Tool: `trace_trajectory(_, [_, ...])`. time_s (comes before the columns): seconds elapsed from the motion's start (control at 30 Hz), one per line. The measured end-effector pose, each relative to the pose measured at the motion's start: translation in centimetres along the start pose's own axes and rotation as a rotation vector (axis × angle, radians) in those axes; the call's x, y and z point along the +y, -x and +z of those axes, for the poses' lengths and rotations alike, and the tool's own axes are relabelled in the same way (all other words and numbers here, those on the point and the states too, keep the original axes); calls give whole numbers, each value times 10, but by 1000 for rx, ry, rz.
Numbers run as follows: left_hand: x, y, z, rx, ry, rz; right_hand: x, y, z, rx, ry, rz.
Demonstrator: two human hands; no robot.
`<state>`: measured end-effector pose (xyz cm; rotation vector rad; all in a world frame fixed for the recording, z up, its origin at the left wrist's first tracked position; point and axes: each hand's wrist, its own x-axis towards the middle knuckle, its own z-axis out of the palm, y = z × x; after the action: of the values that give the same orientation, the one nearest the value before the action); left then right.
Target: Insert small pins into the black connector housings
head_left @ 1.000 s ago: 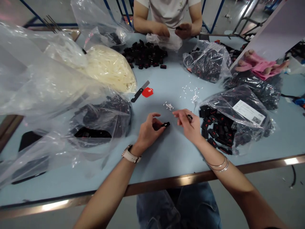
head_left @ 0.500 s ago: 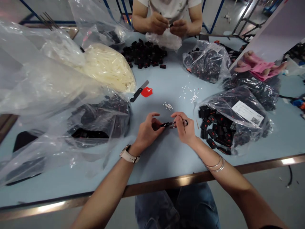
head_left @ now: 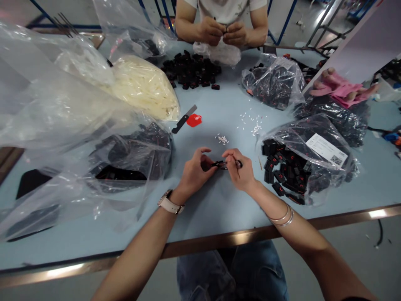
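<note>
Above the blue table [head_left: 219,209], left hand [head_left: 194,171] and right hand [head_left: 241,169] pinch one small black part [head_left: 223,164] between fingertips; being tiny, it could slip and drop among the loose white bits [head_left: 222,139].

Right hand [head_left: 239,170] now against left hand [head_left: 194,173]

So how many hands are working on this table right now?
4: the left hand and right hand meet on a small black part; a co-worker's two hands opposite. More may be out of frame.
</note>
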<state>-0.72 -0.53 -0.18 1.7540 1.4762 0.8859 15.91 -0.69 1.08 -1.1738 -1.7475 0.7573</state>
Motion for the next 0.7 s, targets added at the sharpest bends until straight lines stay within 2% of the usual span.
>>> trace_trajectory(0.23, [-1,0,1,11,-8,14,-6,-6,-1,50,149,-111])
trace_trajectory(0.53, [-3,1,2,23,-32,21,-6,-5,5,1,206,-89])
trace_trajectory(0.7, [-2,1,2,20,-46,25,-7,-4,2,82,129,-68])
